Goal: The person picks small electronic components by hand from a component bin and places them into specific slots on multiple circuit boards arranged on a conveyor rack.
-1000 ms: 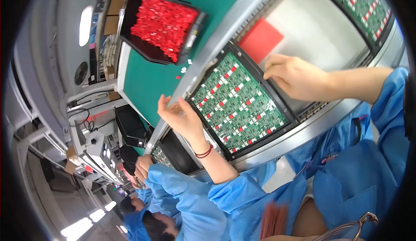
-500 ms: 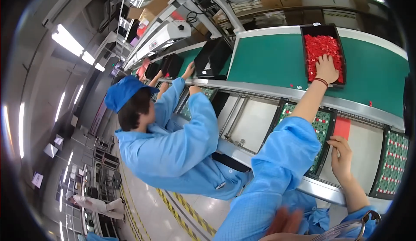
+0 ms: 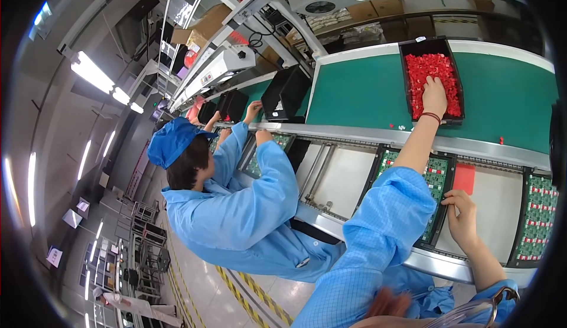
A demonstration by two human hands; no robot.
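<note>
My left hand (image 3: 434,96), with a dark red band at the wrist, reaches up into a black bin (image 3: 413,50) full of small red parts (image 3: 431,68) and lies on them, fingers down among them. Whether it holds any is hidden. My right hand (image 3: 462,219) grips the right edge of a black tray (image 3: 426,242) carrying a green circuit board (image 3: 434,177) with rows of red parts. My blue left sleeve covers part of that board. A red card (image 3: 464,178) lies just right of the tray.
The bin stands on a green conveyor belt (image 3: 354,92). A second circuit board (image 3: 534,222) sits at the far right. A co-worker in blue coat and cap (image 3: 236,216) works close on my left, near more black bins (image 3: 286,92). A yellow-striped floor lies below.
My head has turned left, bringing the co-worker into view. My left hand went from the belt's near edge up into the red-parts bin. My right hand stays at the board tray.
</note>
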